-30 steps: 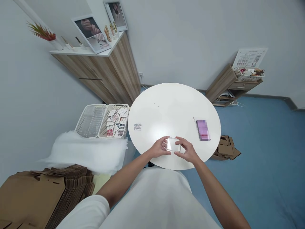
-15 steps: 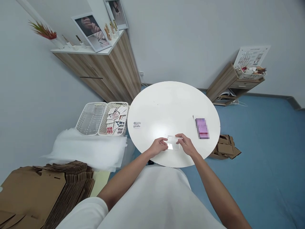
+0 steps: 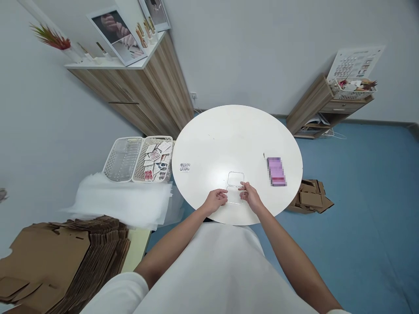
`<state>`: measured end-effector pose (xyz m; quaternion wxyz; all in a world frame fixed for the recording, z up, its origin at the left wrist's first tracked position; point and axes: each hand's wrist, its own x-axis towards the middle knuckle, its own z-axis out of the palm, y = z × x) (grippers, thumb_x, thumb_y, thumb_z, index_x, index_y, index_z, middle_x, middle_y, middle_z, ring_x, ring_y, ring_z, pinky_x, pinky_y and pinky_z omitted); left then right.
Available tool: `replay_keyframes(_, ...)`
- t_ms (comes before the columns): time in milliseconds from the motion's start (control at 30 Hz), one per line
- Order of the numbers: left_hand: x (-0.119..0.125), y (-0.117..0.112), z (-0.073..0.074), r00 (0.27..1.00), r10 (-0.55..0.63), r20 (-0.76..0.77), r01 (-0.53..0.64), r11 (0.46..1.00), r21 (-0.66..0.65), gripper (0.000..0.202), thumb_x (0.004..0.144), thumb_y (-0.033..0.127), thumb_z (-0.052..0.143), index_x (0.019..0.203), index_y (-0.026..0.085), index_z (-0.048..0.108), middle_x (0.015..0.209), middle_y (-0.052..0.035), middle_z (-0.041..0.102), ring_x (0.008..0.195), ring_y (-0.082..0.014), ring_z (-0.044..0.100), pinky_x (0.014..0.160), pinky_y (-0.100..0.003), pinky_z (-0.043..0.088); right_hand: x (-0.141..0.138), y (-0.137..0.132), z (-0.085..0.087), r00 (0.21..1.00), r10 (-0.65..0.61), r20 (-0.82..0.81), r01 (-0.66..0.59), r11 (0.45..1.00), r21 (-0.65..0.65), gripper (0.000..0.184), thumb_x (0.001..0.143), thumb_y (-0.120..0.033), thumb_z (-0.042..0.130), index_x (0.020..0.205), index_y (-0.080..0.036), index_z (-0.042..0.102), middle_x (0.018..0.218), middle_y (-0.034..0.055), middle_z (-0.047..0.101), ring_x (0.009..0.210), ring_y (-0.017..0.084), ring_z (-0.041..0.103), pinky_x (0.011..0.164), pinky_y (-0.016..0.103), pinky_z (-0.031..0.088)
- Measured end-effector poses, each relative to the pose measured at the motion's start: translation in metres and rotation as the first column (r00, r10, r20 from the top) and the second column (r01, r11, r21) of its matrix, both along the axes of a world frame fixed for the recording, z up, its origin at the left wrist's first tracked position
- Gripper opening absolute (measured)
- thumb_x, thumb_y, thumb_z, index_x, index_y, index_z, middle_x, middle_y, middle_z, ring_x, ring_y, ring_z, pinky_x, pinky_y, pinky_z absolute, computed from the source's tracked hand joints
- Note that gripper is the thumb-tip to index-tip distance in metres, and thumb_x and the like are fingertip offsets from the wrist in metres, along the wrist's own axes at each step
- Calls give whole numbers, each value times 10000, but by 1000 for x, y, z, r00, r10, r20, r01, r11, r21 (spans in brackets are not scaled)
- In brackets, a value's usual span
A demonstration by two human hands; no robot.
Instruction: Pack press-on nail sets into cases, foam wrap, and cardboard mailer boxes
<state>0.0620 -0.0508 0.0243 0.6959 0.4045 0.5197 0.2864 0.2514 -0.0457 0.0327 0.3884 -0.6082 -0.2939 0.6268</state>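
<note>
A clear plastic box (image 3: 234, 197) lies unfolded near the front edge of the white oval table (image 3: 235, 135), its hinged lid laid back away from me. My left hand (image 3: 215, 201) grips the left side of the near half between thumb and fingers. On the opposite side, my right hand (image 3: 252, 197) has its fingers curled around the right edge, close to the hinge. Nothing can be made out inside the box. To the left on the table sits a small set of shiny silvery pieces in rows (image 3: 185, 167).
A blurred purple item (image 3: 276, 172) lies at the table's right, a small thin object (image 3: 264, 155) beside it. At left stand a basket of clear cases (image 3: 108, 163), a basket of cards (image 3: 139, 170), white sheets (image 3: 121, 198) and stacked cardboard (image 3: 62, 257). Folded cardboard (image 3: 310, 196) rests at right.
The clear plastic box has gone from closed to opened, its lid swung away from me. My right hand has shifted slightly left and stays at the box's right side.
</note>
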Motion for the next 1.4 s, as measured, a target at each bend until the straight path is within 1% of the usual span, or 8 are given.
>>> replay_keyframes(67, 2, -1, -4, 999, 32, -24, -32, 999, -9, 360, 625, 205, 679, 962, 138, 572, 715, -10, 549, 580, -66, 520, 589, -240, 455, 1, -13, -8, 1000, -27, 2, 27, 1000, 8, 491, 728, -544, 434, 1070, -204, 520, 913, 59, 573, 639, 125, 546, 580, 269, 454)
replay_keyframes(133, 3, -2, -9, 998, 51, -48, -52, 999, -14, 350, 628, 195, 673, 960, 142, 571, 719, -6, 546, 583, -66, 521, 595, -239, 456, 1, -27, -16, 993, -19, 115, 14, 999, 51, 495, 694, -473, 518, 1115, -214, 487, 952, 52, 557, 698, 132, 549, 629, 276, 463)
replay_keyframes(300, 7, -2, -22, 989, 59, -138, -63, 998, -23, 339, 641, 181, 658, 964, 146, 561, 729, -5, 555, 590, -70, 529, 609, -242, 461, -2, -49, -33, 953, 172, 251, -200, 975, 93, 517, 697, -360, 517, 1194, -250, 425, 1095, 54, 482, 767, 131, 542, 724, 322, 474)
replay_keyframes(533, 17, 4, -35, 960, 81, -269, -82, 997, 9, 256, 651, 134, 630, 898, 142, 561, 732, -12, 569, 606, -82, 538, 593, -232, 462, -1, -39, -47, 904, 224, 364, -280, 954, 107, 617, 705, -334, 489, 1281, -248, 284, 1052, 52, 481, 834, 147, 524, 737, 321, 468)
replay_keyframes(700, 26, 5, -40, 916, 102, -389, -79, 994, 76, 206, 661, 117, 596, 863, 154, 577, 786, -23, 573, 645, -92, 532, 667, -253, 452, 3, -28, -49, 835, 259, 485, -341, 936, 87, 495, 678, -352, 506, 1149, -226, 420, 984, 57, 461, 850, 170, 492, 753, 322, 445)
replay_keyframes(1000, 31, 4, -34, 851, -46, -524, 131, 983, 126, 147, 680, 176, 529, 812, 181, 592, 757, 1, 538, 689, -126, 482, 701, -266, 402, 3, -19, -56, 813, 314, 490, -375, 927, 29, 486, 683, -348, 508, 1135, -199, 410, 905, 47, 448, 729, 152, 490, 693, 306, 447)
replay_keyframes(1167, 31, 1, -32, 809, -34, -587, 154, 976, 156, 243, 689, 194, 505, 924, 184, 565, 859, -25, 490, 784, -145, 470, 739, -271, 389, -5, -27, -61, 841, 243, 483, -308, 950, 58, 583, 703, -319, 484, 1249, -230, 302, 997, 65, 436, 806, 173, 501, 680, 312, 462)
replay_keyframes(1400, 25, 2, -36, 847, -97, -523, 187, 975, 122, 391, 694, 199, 529, 1084, 192, 506, 984, -59, 468, 884, -167, 479, 761, -277, 400, -9, -33, -54, 842, 131, 524, -211, 973, 97, 545, 717, -300, 460, 1243, -246, 328, 1039, 75, 417, 850, 190, 494, 684, 332, 471)
